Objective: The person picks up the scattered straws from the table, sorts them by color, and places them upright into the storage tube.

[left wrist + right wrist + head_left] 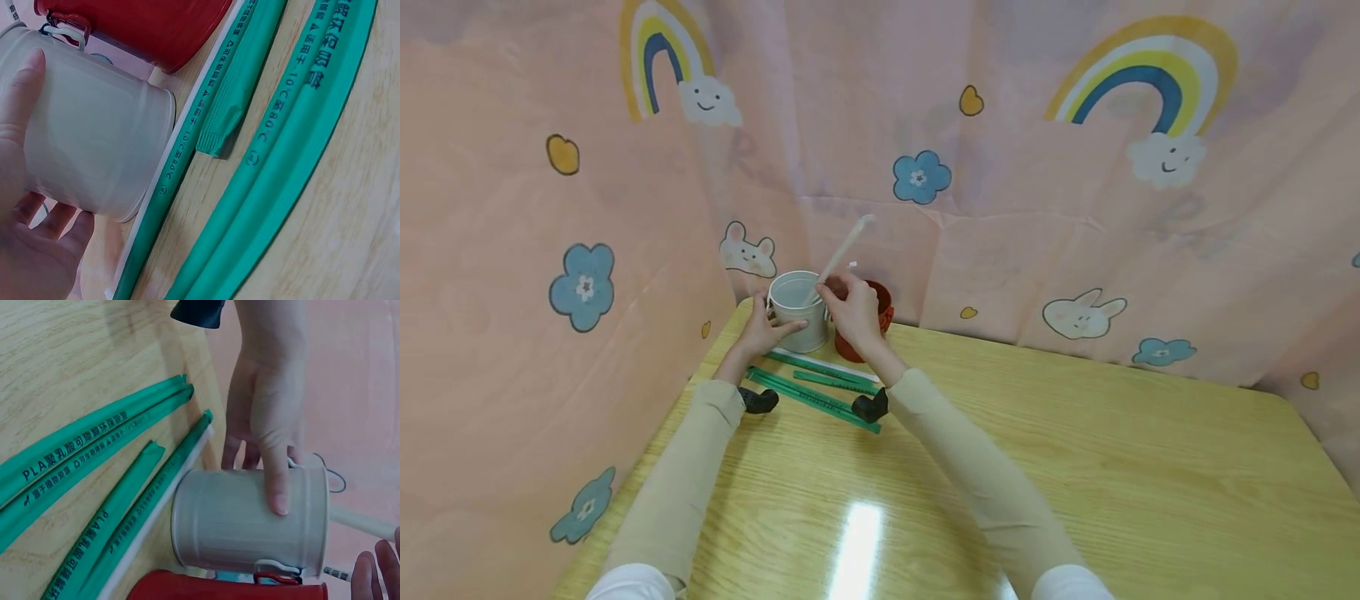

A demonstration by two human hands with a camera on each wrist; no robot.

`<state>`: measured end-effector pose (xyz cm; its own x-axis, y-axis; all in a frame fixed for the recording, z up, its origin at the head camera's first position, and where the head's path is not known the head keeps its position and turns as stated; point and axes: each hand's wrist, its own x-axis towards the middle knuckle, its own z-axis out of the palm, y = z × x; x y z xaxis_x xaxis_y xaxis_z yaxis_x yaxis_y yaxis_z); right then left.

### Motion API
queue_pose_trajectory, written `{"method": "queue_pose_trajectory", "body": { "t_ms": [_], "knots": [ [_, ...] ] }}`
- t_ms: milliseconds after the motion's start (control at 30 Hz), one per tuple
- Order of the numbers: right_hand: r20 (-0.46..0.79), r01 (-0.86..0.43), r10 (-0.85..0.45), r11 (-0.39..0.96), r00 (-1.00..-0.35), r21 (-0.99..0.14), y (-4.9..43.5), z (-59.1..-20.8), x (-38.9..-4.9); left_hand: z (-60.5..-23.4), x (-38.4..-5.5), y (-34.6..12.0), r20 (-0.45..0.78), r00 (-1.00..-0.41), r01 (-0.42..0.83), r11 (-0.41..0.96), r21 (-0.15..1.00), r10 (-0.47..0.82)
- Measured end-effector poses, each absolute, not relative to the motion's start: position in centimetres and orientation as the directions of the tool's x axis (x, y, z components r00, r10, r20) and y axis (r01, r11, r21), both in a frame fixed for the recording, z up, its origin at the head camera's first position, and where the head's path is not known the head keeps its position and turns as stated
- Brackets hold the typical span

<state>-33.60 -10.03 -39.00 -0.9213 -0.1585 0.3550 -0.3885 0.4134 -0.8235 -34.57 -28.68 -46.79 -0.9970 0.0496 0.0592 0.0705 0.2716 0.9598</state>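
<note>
My left hand [758,335] grips a small white metal bucket [811,336] at the table's far left corner. Its thumb lies across the bucket's side, as the right wrist view shows, with the fingers at the other side. Between thumb and fingers, my right hand [856,317] pinches a pale straw [848,247]. The straw leans, its lower end inside the white bucket and its upper end out past the rim. Close beside stands a red bucket [847,347], partly hidden by my right hand. Only the right fingertips [365,575] show in the right wrist view.
Several green paper-wrapped straws [816,397] with black print lie in front of the buckets. A white strip [140,534] runs along one of them. Pink printed cloth [992,250] hangs behind and left of the wooden table [1075,450].
</note>
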Motion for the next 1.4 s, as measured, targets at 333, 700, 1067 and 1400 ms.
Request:
{"method": "queue_pose_trajectory", "body": {
  "t_ms": [333, 700, 1067, 1400],
  "knots": [
    [0.313, -0.352, -0.166, 0.531, -0.935, -0.771, -10.5, -39.2, -33.8, -46.5, -34.4, -28.6, 0.05, -0.997, 0.063, 0.26, 0.963, 0.056],
    [0.279, -0.393, -0.277, 0.629, -0.92, -0.671, -10.0, -38.7, -33.9, -46.5, -34.2, -28.4, 0.058, -0.997, 0.069, 0.286, 0.956, 0.048],
    [0.262, -0.389, -0.289, 0.651, -0.921, -0.652, -9.6, -38.0, -33.0, -46.6, -34.1, -28.5, 0.046, -0.998, 0.055, 0.271, 0.961, 0.042],
    [0.279, -0.407, -0.298, 0.609, -0.913, -0.68, -8.4, -38.7, -31.7, -46.7, -34.3, -28.5, 0.065, -0.997, 0.073, 0.27, 0.96, 0.039]
  ]
}}
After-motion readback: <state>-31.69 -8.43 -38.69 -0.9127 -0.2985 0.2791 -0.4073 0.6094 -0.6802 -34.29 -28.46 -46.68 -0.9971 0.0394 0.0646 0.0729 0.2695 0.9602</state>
